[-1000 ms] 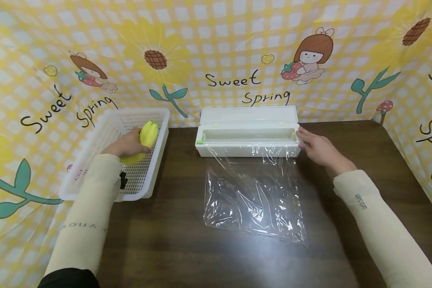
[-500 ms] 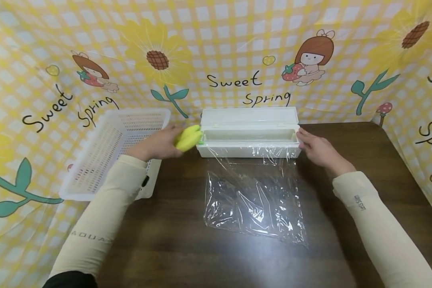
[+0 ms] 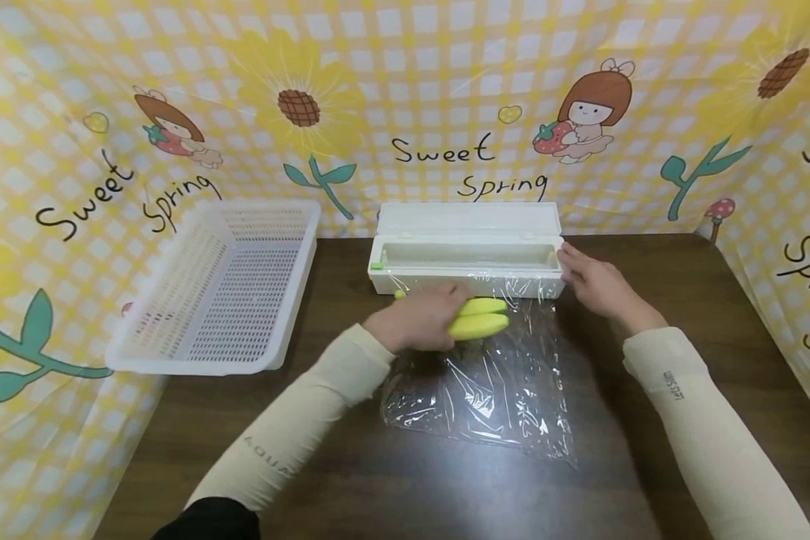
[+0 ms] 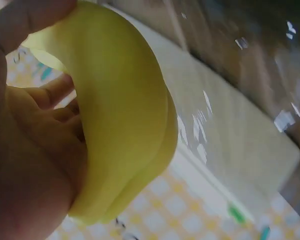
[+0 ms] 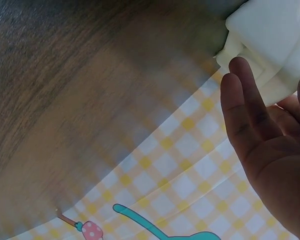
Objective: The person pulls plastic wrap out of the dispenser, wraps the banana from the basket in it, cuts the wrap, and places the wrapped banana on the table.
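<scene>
A bunch of yellow bananas [image 3: 479,326] is gripped by my left hand [image 3: 418,319] over the upper part of a sheet of clear cling film [image 3: 479,405]. In the left wrist view the thumb and fingers curl round the bananas [image 4: 120,110]. The film runs out over the front of a white cling film dispenser [image 3: 386,283], whose lid [image 3: 469,219] stands up at the back. My right hand [image 3: 597,285] touches the dispenser's right end with its fingers fairly straight. In the right wrist view, fingertips lie against the white dispenser [image 5: 270,30].
A white perforated plastic basket [image 3: 293,300] stands on the left of the dark wooden table [image 3: 310,480]. Yellow checked cloth [image 3: 432,82] hangs behind the table and along both sides. A small green piece [image 3: 376,266] sits at the dispenser's left front corner.
My left hand has lifted the bananas out of the basket and carried them right, to over the film in front of the dispenser. My right hand has stayed at the dispenser's end.
</scene>
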`<state>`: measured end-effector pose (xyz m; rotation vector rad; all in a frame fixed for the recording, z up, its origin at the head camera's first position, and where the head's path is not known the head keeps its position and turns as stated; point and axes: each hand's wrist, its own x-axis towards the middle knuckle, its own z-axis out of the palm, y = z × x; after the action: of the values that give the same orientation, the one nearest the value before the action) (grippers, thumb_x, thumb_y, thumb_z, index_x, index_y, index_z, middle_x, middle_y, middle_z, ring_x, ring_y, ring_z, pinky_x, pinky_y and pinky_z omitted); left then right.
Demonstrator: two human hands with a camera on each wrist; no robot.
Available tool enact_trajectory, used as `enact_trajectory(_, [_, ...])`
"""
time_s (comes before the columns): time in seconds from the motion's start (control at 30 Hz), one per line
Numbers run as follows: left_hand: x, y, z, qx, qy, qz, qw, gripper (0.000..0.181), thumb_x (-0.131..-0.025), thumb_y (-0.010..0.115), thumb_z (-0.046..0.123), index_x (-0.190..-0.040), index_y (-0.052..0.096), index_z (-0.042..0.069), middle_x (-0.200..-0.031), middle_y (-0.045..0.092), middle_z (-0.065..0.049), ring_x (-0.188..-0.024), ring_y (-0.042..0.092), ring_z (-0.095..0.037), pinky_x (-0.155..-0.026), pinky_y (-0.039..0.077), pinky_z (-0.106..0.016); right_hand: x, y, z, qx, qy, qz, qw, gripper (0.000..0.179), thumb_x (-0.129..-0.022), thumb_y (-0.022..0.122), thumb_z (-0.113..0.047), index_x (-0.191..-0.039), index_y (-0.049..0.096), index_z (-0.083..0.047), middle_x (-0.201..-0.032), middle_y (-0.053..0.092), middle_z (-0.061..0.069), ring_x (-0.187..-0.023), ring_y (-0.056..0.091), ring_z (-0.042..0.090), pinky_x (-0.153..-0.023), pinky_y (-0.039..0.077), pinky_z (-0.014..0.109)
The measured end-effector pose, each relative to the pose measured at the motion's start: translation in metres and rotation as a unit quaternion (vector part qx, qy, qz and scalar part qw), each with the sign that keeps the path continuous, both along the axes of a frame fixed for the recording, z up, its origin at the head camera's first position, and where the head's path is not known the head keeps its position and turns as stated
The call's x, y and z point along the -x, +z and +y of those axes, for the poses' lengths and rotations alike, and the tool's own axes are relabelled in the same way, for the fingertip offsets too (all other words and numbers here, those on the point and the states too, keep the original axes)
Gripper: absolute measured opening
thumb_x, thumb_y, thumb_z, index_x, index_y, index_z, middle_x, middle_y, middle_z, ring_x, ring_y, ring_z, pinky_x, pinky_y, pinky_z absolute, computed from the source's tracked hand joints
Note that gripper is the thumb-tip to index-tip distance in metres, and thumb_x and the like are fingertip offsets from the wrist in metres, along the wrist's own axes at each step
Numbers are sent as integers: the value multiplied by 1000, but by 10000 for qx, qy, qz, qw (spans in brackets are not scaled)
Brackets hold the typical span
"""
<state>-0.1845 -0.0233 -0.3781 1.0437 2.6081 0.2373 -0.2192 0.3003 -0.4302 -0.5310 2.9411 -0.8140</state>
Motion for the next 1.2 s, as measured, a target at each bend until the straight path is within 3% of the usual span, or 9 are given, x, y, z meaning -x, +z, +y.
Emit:
enact_trajectory(0.13, [-11,-17,25,258,-14,194,9995,72,-81,82,16,-143,46,9,-113,53,-3,-83,57,-16,-73,52,-27,-1,1,-2,69,-75,-53,9999,49,-105,53,-9,-149,39,6,-159,29,19,-140,31,48,-112,26,60])
enact_trajectory(0.23, [-18,-31,38,589,-71,461,9972,73,-82,81,18,-146,45,8,-115,55,-6,-88,58,-18,-78,54,-31,0,2,-5,71,-59,-51,9999,50,-105,53,-10,-150,39,6,-160,29,18,-140,31,48,-112,26,60])
enact_trajectory(0.43, [-28,-50,49,1153,-206,1142,9865,60,-87,72,16,-142,49,5,-121,57,-8,-104,61,-22,-94,50,-34,-1,2,-7,100,-21,220,9997,49,-104,55,-8,-147,41,8,-157,32,21,-138,34,48,-111,28,60])
enact_trajectory(0.6, [-37,-61,53,1487,-171,1508,9772,55,-97,59,16,-149,43,4,-130,58,-10,-118,58,-26,-102,46,-37,-2,1,-4,52,-70,206,9997,49,-104,55,-9,-148,41,7,-158,31,20,-139,34,47,-112,27,59])
enact_trajectory(0.73, [-41,-64,55,1566,-86,1632,9740,57,-101,55,18,-154,37,5,-137,56,-10,-125,55,-27,-106,43,-39,-2,0,-2,50,-95,175,9998,49,-104,55,-10,-148,41,7,-158,32,20,-139,33,47,-112,27,59])
enact_trajectory(0.87, [-42,-62,55,1502,-180,1751,9729,54,-102,55,19,-152,41,6,-134,59,-10,-120,58,-27,-101,47,-40,-2,0,0,51,-102,179,9998,50,-104,56,-9,-148,41,7,-157,32,21,-139,34,48,-111,28,60])
enact_trajectory(1.0, [-39,-57,53,1427,-277,1817,9725,57,-97,63,26,-148,45,7,-128,61,-10,-113,62,-26,-96,50,-40,-3,-1,-1,38,-105,177,9998,50,-103,56,-8,-148,41,8,-157,32,22,-139,34,48,-111,28,60])
enact_trajectory(1.1, [-35,-55,50,1423,-200,1813,9729,62,-93,68,32,-146,46,7,-127,61,-9,-112,62,-27,-97,49,-41,-2,-3,-1,49,-79,225,9997,49,-103,56,-8,-147,42,8,-156,33,22,-138,35,48,-110,29,60])
enact_trajectory(1.2, [-32,-57,47,1387,-104,1760,9745,62,-92,68,27,-146,46,7,-127,60,-9,-113,61,-26,-96,48,-41,-2,-4,-2,48,-67,225,9997,49,-104,56,-8,-147,42,8,-156,33,22,-138,35,48,-110,29,60])
